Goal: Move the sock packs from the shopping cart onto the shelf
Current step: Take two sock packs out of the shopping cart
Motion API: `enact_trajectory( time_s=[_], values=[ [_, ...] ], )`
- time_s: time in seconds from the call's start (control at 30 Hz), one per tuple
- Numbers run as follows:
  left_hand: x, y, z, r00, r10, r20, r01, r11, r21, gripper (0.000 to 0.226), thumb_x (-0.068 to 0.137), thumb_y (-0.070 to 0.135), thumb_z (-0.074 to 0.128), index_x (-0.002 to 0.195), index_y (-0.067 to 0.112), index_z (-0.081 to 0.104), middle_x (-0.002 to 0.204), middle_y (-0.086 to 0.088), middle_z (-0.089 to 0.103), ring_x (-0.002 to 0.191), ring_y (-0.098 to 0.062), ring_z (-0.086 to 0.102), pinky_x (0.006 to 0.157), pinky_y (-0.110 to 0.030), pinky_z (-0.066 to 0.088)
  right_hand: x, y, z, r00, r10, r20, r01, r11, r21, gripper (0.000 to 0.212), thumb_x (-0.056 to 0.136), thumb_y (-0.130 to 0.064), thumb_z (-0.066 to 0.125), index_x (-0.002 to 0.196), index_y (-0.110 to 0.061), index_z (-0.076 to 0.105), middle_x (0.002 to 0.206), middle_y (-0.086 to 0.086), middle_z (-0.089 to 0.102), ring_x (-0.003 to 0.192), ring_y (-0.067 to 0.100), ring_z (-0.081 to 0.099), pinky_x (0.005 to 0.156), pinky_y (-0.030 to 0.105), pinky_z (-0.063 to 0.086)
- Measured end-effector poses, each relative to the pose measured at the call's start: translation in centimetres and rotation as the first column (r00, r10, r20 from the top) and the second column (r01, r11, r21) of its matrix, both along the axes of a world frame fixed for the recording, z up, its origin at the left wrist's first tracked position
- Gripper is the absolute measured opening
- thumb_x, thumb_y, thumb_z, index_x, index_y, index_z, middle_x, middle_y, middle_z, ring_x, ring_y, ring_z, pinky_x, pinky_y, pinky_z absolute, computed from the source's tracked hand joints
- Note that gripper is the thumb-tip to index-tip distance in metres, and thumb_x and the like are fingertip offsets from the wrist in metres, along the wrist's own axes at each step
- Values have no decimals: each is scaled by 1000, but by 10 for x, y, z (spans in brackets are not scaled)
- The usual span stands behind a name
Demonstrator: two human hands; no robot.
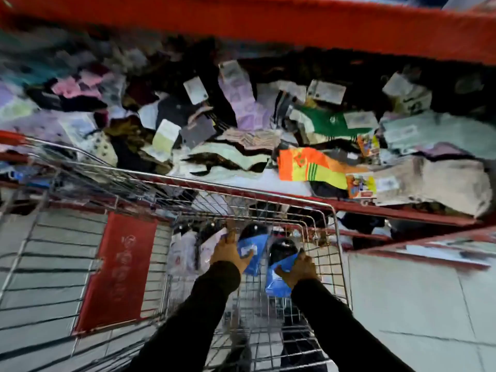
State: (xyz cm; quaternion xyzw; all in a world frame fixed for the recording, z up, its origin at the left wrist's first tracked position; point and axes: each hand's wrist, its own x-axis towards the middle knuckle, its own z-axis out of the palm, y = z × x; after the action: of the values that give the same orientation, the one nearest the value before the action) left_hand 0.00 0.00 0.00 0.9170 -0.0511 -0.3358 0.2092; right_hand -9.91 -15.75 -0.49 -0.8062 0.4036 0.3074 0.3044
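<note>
Both my arms, in black sleeves, reach down into a wire shopping cart [334,232]. My left hand [228,253] grips a sock pack [253,251] with a blue card and a black top. My right hand [299,269] grips a second blue-and-black sock pack [280,269] beside it. More pale sock packs [185,253] lie in the cart to the left of my left hand. Beyond the cart, the red-edged shelf [375,210] holds a loose heap of socks, among them an orange and yellow pair [308,165] and a green pair [327,122].
A red panel [118,269] hangs on the cart's left side. A red beam [268,25] runs across above the shelf. Grey floor tiles [416,304] lie to the right of the cart. A lower red shelf [429,245] sits at the right.
</note>
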Motion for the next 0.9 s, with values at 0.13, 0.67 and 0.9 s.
enact_trajectory(
  time_s=[0.13, 0.67, 0.9],
  values=[
    [13, -22, -36, 994, 41, -99, -30, 993, 110, 82, 84, 48, 75, 148, 10, 40, 145, -17, 51, 131, -36, 52, 108, -42, 45, 7, 6, -34, 995, -90, -31, 91, 995, 30, 109, 86, -44, 72, 158, -5, 0, 161, 18, 20, 150, 35, 24, 118, 47, 32],
    [-5, -23, -26, 995, 90, 39, -97, 973, 212, 114, 54, 63, 89, 138, 8, 35, 139, -10, 43, 120, -36, 56, 97, -44, 52, -11, -5, -20, 980, -146, 138, 148, 989, -3, 130, 56, -35, 94, 152, 3, 16, 146, 18, 42, 138, 36, 42, 114, 37, 38],
    [-6, 15, 67, 952, 242, 186, -246, 969, -2, 119, 52, 60, 92, 141, 7, 32, 150, -16, 40, 128, -38, 53, 102, -46, 53, -10, 6, 75, 956, -84, 282, 121, 986, -117, 114, 58, -48, 91, 143, -5, 30, 127, 14, 63, 114, 33, 64, 91, 37, 53]
  ],
)
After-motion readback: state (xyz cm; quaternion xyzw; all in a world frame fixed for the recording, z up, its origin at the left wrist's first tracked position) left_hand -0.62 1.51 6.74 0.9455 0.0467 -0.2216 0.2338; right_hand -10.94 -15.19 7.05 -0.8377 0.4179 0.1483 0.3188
